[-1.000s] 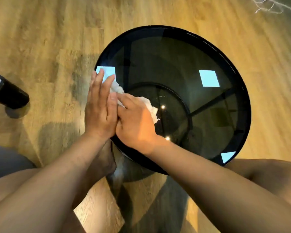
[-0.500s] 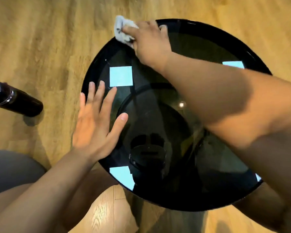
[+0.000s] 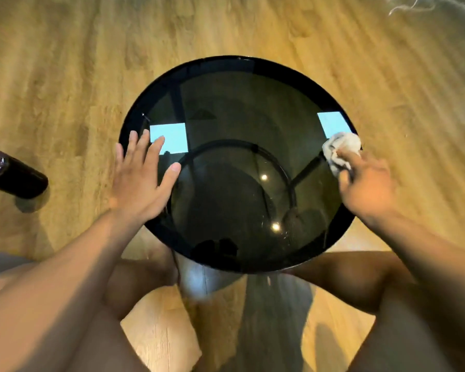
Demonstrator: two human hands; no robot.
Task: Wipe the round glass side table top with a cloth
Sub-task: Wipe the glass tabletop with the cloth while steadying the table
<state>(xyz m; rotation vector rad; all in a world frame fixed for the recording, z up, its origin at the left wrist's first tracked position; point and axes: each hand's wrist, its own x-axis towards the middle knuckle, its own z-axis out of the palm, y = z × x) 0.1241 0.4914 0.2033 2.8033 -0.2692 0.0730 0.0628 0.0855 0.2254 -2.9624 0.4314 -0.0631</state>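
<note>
Right hand (image 3: 365,189) pinching the bunched white cloth (image 3: 340,151) at the right rim of the round glass desk (image 3: 239,108); left hand (image 3: 141,181) flat, fingers spread, bracing the left edge. Risks: cloth slipping off the rim, or uneven pressing tipping the top.

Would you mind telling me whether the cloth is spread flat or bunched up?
Bunched up: the cloth shows as a crumpled white wad with folds, pinched by the right hand at the table top's right edge.

One glass table (image 3: 234,103), one cloth (image 3: 340,147), two hands (image 3: 138,183), one dark bottle (image 3: 14,175)
</note>
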